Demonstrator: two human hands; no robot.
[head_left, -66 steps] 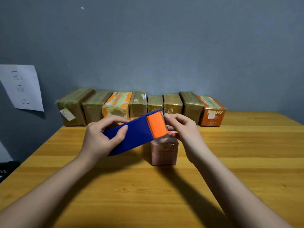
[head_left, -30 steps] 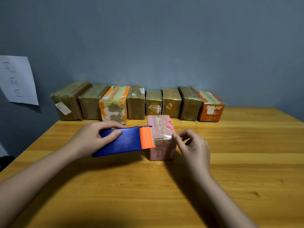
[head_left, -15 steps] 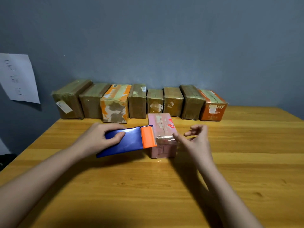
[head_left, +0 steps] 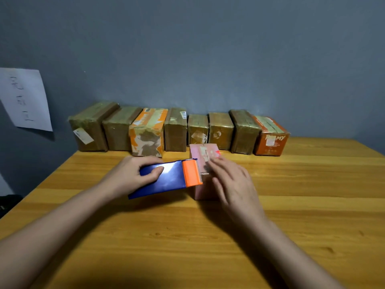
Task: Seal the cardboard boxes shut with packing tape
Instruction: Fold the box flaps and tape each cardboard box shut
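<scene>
Small pink cardboard box [head_left: 205, 157] — counter [head_left: 312, 184] centre, 6 o'clock of the taped brown box row [head_left: 179, 130]. Left hand [head_left: 133, 176] grips blue-and-orange tape dispenser [head_left: 173, 178] at its 9 o'clock; right hand [head_left: 231, 182], fingers straight, rests on top. Advice — press tape flat before tearing.

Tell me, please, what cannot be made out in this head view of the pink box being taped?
- Right hand: motion-blurred, so its contact with the pink box is unclear.
- Tape roll: hidden inside the blue dispenser gripped by the left hand.
- Pink box's right side: covered by the right hand.
- Writing on the wall paper: too faint, and cut off at the left edge.
</scene>
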